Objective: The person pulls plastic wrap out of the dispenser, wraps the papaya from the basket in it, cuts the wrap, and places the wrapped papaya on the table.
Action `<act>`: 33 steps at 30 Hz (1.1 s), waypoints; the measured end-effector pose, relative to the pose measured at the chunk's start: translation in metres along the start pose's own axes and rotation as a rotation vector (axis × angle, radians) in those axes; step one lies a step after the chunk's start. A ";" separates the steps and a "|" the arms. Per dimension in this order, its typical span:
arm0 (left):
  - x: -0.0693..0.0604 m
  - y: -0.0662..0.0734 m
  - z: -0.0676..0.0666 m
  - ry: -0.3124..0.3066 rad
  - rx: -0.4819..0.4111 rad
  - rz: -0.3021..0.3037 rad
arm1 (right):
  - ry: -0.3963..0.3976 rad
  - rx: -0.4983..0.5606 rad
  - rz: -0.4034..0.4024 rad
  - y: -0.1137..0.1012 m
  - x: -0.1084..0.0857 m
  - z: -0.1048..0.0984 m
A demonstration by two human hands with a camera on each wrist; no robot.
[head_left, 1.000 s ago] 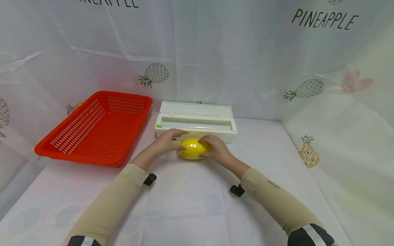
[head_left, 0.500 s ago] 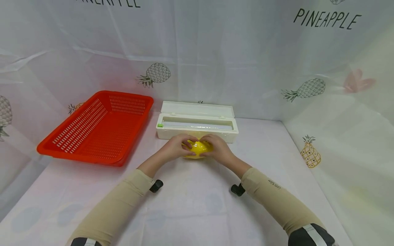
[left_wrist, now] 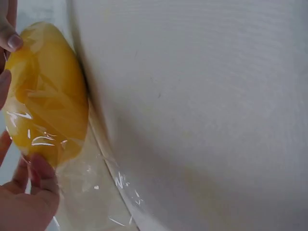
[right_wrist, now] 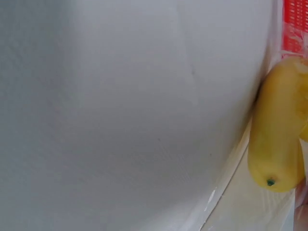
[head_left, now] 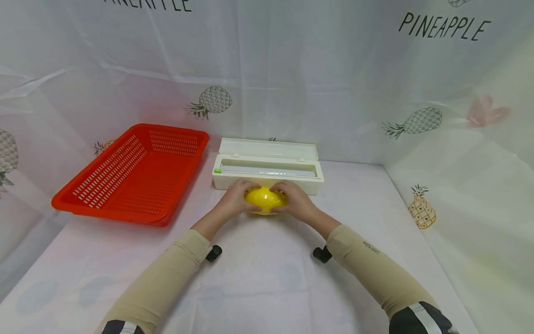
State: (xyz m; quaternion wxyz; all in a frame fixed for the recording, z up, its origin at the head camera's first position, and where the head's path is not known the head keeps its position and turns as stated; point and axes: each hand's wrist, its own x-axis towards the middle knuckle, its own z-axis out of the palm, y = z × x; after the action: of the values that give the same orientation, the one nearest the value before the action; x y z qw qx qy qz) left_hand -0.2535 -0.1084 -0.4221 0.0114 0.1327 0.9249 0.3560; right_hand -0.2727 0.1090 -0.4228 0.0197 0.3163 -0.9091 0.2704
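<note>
Sleeves (head_left: 375, 273) of tan cloth reach toward the white box (head_left: 224, 183) from its near side, a black device (head_left: 322, 254) at each wrist. Just in front of the box's middle, the left hand (head_left: 236, 198) and right hand (head_left: 296, 201) grip a yellow fruit (head_left: 266, 200) by its two ends, fingers curled on it. Clear film (left_wrist: 85, 187), wrinkled and shiny in the left wrist view, lies over the fruit. Left of the box sits a red basket (head_left: 143, 183). The box's lid (head_left: 269, 148) is tipped back, with a pale roll (head_left: 267, 171) inside. Behind the box hangs a pale sheet (head_left: 317, 111) printed with pineapples (head_left: 215, 99).
</note>
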 end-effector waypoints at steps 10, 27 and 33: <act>0.007 -0.006 0.010 0.010 0.086 -0.002 | -0.022 -0.080 -0.036 0.006 0.005 0.006; 0.014 -0.015 0.001 -0.040 0.158 0.063 | -0.086 -0.077 -0.042 0.016 0.011 0.000; 0.020 -0.019 0.000 -0.060 0.102 0.065 | -0.116 -0.039 -0.018 0.017 0.014 -0.003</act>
State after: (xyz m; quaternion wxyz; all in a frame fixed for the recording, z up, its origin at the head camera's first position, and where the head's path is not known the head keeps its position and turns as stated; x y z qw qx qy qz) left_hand -0.2771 -0.1168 -0.4337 0.0208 0.1739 0.9364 0.3043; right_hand -0.2938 0.1136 -0.4254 -0.0246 0.3392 -0.9109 0.2335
